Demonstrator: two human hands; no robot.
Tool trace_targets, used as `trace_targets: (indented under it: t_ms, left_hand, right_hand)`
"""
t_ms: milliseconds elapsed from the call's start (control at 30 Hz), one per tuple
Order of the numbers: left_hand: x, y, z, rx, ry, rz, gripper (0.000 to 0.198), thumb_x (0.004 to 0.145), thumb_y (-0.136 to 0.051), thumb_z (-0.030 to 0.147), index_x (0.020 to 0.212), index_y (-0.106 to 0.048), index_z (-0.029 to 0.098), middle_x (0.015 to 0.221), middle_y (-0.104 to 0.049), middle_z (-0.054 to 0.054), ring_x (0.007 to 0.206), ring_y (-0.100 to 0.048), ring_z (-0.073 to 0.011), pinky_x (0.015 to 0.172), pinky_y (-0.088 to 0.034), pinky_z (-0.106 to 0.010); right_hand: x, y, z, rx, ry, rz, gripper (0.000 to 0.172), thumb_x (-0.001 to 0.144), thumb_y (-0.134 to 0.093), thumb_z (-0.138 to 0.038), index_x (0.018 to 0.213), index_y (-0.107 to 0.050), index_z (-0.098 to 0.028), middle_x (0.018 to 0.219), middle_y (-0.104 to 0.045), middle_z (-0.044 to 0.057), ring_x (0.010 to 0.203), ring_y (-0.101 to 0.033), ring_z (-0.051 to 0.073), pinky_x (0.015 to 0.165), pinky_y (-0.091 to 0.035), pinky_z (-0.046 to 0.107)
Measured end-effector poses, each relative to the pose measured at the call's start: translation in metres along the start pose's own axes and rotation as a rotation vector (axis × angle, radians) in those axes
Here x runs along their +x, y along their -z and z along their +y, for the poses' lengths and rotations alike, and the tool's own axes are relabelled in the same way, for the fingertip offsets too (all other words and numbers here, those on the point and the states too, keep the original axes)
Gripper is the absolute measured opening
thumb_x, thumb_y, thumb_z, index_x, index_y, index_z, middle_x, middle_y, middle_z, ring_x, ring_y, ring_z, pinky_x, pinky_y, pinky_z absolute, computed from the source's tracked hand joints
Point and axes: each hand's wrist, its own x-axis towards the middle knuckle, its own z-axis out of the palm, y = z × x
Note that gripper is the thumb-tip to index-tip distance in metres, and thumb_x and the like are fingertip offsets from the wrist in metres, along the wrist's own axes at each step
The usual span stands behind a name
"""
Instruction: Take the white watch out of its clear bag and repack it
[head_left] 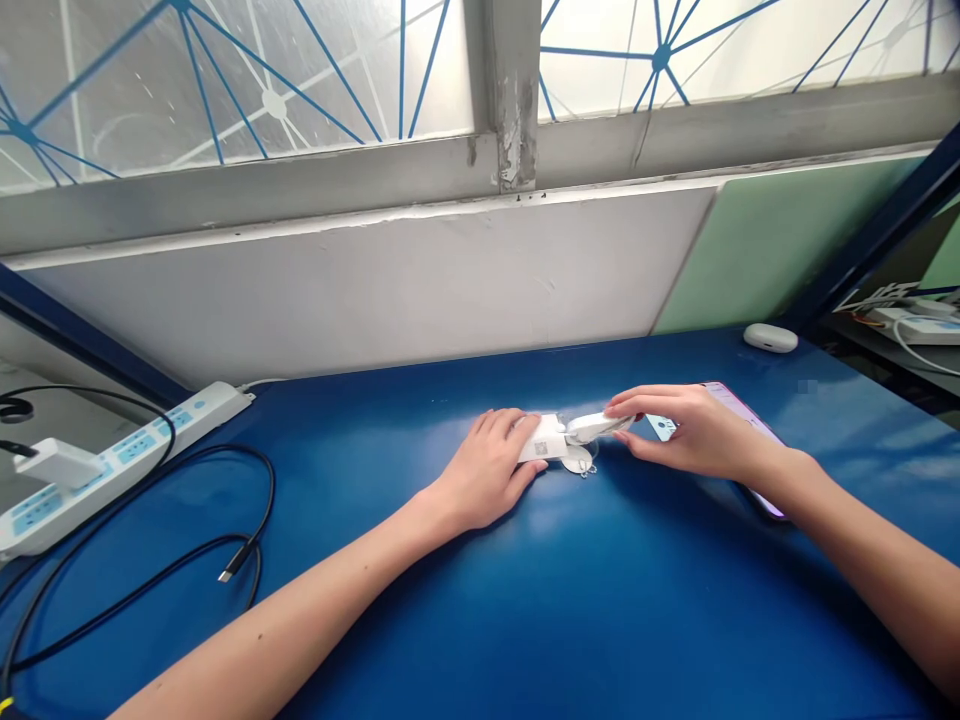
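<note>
Near the middle of the blue table, my left hand (491, 465) has its fingers round a white card-like piece (546, 440) with a small printed square. My right hand (690, 430) pinches a white rounded object (591, 428) between thumb and fingers, close against the right side of the white piece. Just below them a small white round tag (577, 460) with a thin chain lies on the table. A phone (750, 430) with a lit screen lies partly under my right hand and wrist. What exactly the white objects are is too small to tell.
On the left lies a white power strip (191, 425) with a plugged-in charger (64, 465). A black cable (270, 490) loops over the blue table (525, 620). At the back right sits a white earbud-like case (770, 338). Wall panels and windows stand behind.
</note>
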Motion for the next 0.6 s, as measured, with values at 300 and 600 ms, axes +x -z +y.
trace_targets:
  t_ms: [300,600]
  left_hand:
    - [-0.004,0.002,0.001,-0.05,-0.027,0.1,0.043,0.098,-0.048,0.037,0.136,-0.045,0.017,0.13,-0.055,-0.015,0.119,-0.053,-0.0297,0.103,-0.044,-0.047]
    - [-0.004,0.001,0.002,-0.054,-0.057,0.072,0.042,0.099,-0.048,0.038,0.135,-0.046,0.017,0.133,-0.054,-0.014,0.124,-0.051,-0.0289,0.105,-0.043,-0.045]
  right_hand:
    - [0.0,-0.028,-0.015,0.085,0.066,0.11,0.019,0.088,-0.063,-0.027,0.105,-0.071,-0.025,0.11,-0.076,0.006,0.097,-0.073,0.024,0.085,-0.06,0.039]
    - [0.001,-0.037,-0.016,0.112,0.077,-0.047,0.024,0.091,-0.06,-0.02,0.111,-0.072,-0.025,0.114,-0.074,0.006,0.107,-0.069,0.024,0.091,-0.058,0.04]
